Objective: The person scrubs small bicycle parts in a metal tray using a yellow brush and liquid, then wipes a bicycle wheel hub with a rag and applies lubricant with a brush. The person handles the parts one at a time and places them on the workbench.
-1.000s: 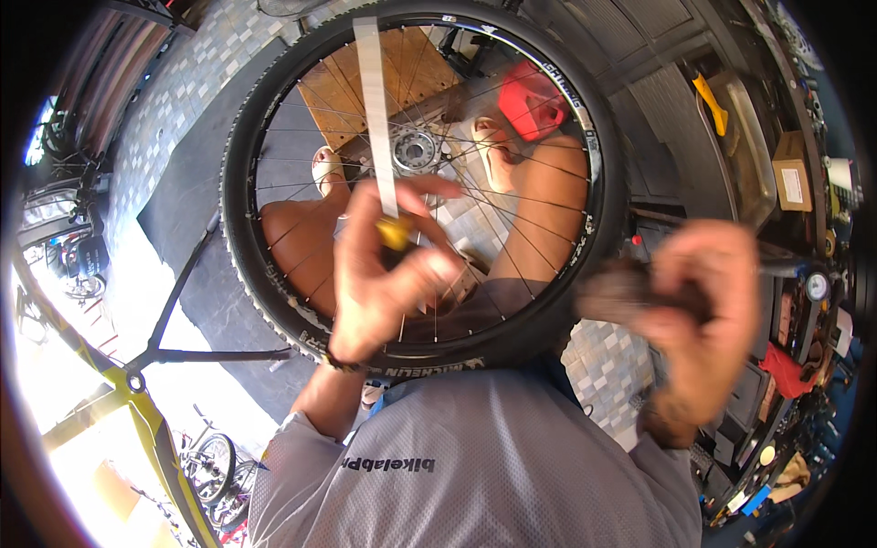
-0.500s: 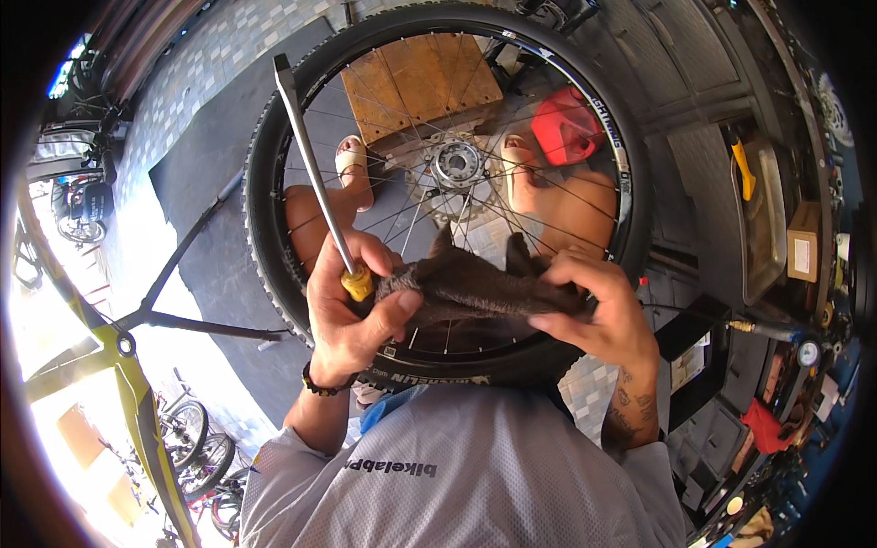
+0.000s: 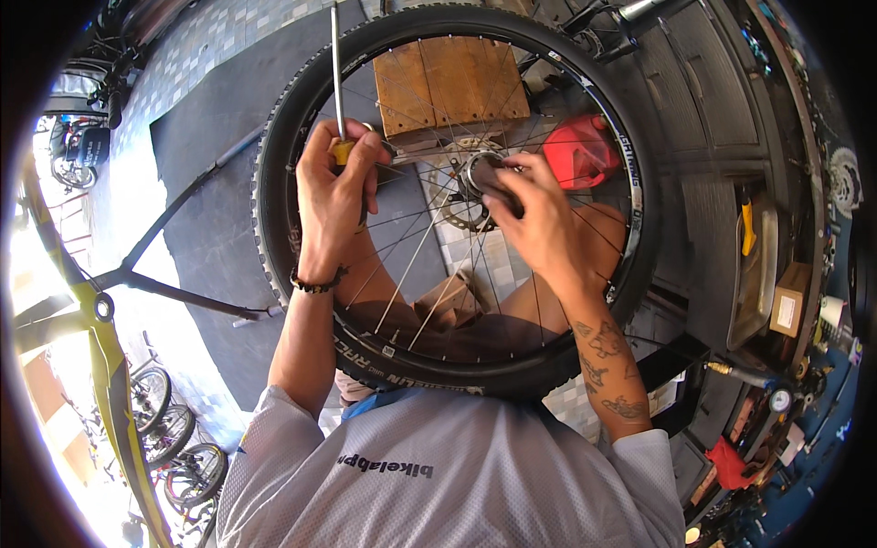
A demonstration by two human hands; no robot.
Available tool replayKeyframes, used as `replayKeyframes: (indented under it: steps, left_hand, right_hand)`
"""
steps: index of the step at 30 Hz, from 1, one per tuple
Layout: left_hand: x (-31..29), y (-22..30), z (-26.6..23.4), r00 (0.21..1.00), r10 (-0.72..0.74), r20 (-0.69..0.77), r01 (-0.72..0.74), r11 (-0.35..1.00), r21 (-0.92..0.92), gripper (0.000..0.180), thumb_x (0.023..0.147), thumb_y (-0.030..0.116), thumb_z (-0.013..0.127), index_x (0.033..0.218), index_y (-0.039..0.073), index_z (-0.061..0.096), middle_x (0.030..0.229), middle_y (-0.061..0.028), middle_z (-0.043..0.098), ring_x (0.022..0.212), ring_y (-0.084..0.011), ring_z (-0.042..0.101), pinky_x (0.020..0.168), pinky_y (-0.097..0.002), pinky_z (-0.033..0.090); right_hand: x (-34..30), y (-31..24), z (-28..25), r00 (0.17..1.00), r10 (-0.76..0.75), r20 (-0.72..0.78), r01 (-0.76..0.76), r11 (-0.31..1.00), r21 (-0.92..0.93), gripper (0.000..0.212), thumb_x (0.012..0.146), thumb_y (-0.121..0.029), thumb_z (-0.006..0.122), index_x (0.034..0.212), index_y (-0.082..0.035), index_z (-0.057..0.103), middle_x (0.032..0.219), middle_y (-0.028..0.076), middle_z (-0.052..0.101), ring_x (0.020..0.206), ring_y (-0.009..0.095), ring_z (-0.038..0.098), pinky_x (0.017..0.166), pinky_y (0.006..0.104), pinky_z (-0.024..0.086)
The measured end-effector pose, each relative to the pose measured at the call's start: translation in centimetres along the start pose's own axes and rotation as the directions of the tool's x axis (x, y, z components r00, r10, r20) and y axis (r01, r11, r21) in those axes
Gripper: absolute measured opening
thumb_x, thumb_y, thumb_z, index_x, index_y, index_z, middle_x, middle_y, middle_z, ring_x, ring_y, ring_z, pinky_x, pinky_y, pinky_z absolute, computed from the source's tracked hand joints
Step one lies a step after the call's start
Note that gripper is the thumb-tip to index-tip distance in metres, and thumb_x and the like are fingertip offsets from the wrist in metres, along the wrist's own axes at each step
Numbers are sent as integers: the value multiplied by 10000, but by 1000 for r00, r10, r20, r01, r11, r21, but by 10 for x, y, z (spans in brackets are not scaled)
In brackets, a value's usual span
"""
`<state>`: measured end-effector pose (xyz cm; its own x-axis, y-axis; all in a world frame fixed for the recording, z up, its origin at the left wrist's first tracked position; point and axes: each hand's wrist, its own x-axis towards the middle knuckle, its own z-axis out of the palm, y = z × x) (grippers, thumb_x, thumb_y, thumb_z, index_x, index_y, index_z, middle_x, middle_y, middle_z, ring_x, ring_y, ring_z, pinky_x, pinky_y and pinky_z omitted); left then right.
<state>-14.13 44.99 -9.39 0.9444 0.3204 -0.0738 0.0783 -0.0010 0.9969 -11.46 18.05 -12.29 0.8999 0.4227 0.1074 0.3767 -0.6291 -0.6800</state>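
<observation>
Both hands at a bike wheel, screwdriver in left, rag on hub in right.

Left hand [image 3: 333, 196] grip closed around the yellow handle of a screwdriver [image 3: 337, 82], shaft pointing up to 12 o'clock across the tyre [image 3: 274, 228]. Right hand [image 3: 539, 224] grip closed on a dark rag [image 3: 493, 187], pressed on the hub [image 3: 475, 173] at wheel centre, beside the brake disc [image 3: 448, 203]. Wheel stands upright before the person's chest, spokes [image 3: 411, 265] all round. Through it: wooden box [image 3: 448, 87] at 12 o'clock, red can [image 3: 580, 151] at 2 o'clock. Yellow bike frame [image 3: 100, 347] far off at 8 o'clock.
</observation>
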Motion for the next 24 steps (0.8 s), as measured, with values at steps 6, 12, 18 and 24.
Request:
replayKeyframes:
  steps: [6,12,18,24]
  left_hand:
    - [-4,-10,0,996,-87,1,87,994,64,163,1093,150,716,1140,8,653,849,-52,738,589,-35,567,464,-215,462]
    - [0,-7,3,997,-69,22,68,995,68,156,1089,157,717,1119,17,655,836,-35,727,590,-34,560,462,-215,453]
    - [-5,-9,-1,997,-77,2,77,995,64,164,1081,167,732,1116,19,668,828,-30,732,592,-34,568,472,-218,464]
    - [-3,-10,-7,998,-62,-13,64,991,118,156,1075,160,740,1108,21,678,827,-30,737,606,-35,575,477,-228,466]
  right_hand:
    - [3,21,27,993,-88,-75,75,983,-165,308,900,-121,820,1193,-32,785,1194,161,577,1117,370,587,973,486,502]
    - [15,27,30,999,-32,-23,33,999,17,349,869,-58,782,1217,-33,802,1140,138,580,1114,362,593,972,477,497]
    - [14,23,23,990,-136,-40,130,982,-140,298,890,-18,724,1172,-24,818,1116,151,611,1063,353,633,955,464,518]
    - [25,36,6,995,-11,96,2,996,94,269,900,-16,703,1140,0,823,1107,167,643,1023,351,686,912,439,559]
